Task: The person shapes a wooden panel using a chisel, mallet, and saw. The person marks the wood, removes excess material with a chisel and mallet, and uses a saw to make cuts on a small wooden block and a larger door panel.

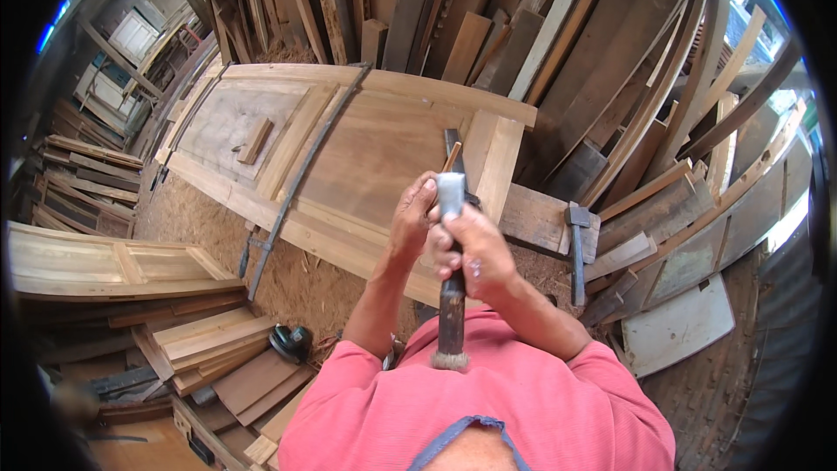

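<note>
Head view, looking down at a wooden door panel (349, 157) lying flat over a sawdust floor (288, 283). At frame centre I see both hands raised close to the chest and pressed together. My right hand (475, 249) is wrapped closed around a dark-handled tool (452, 296); its pale metal ferrule shows above the fist at 12 o'clock, and its frayed, bristly butt end points back at 6 o'clock, just in front of the pink shirt (488, 401). My left hand (412, 222), touching the right at its 9 o'clock side, is closed in a pinch on a thin light-coloured stick (452, 157) that rises toward 12 o'clock beside the ferrule. Whether the stick touches the tool I cannot tell.

A long, curved dark metal strip (301, 179) lies diagonally across the door, from 1 o'clock to 7 o'clock. A small wood block (255, 140) rests on the panel at 10 o'clock of the hands. A hammer (577, 249) lies on offcut boards at 3 o'clock, well apart from the hands. Stacked planks (209, 340) fill the 8 o'clock area, with leaning boards (540, 26) at 12 to 2 o'clock.
</note>
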Available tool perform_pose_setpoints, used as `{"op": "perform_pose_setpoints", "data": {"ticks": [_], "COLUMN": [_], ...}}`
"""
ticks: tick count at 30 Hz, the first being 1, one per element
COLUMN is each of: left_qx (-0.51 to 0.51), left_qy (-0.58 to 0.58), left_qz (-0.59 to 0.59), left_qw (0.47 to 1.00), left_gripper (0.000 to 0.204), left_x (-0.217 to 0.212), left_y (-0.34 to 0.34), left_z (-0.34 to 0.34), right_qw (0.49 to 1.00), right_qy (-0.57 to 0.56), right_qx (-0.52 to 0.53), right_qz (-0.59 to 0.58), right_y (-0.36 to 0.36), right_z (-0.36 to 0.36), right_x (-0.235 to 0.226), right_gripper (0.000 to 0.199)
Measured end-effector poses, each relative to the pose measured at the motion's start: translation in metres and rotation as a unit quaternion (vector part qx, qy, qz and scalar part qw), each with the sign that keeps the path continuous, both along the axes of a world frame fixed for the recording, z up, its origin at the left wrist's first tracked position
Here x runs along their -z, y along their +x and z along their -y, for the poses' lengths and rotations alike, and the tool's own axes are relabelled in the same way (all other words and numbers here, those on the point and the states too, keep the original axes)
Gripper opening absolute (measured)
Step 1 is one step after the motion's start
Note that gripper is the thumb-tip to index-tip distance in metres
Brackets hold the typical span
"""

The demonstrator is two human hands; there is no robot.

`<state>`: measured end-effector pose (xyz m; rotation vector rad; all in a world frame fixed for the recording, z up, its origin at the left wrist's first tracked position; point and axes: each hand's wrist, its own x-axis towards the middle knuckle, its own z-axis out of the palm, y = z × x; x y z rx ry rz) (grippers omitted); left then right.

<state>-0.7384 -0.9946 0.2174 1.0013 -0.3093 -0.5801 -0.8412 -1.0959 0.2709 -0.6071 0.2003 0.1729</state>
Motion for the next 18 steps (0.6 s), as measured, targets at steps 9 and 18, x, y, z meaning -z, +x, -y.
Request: {"op": "perform_pose_setpoints", "data": {"ticks": [9,18], "left_qx": [-0.103,-0.146], "left_qy": [0.145,0.221], "left_qz": [0.365,0.488], "left_qw": [0.914,0.831], "left_gripper": [0.022,0.02], "left_x": [-0.018,-0.037], "left_y": [-0.007,-0.037], "left_z": [-0.019,-0.022], "right_qw": [0.997,0.996], "right_qy": [-0.06,-0.081], "right_qx": [-0.04,0.011], "right_qz": [0.017,0.034], "right_y": [-0.017,-0.028], "right_z": [-0.011,-0.002], "right_x": [-0.006,-0.013], "right_gripper": [0.015,0.016]}}
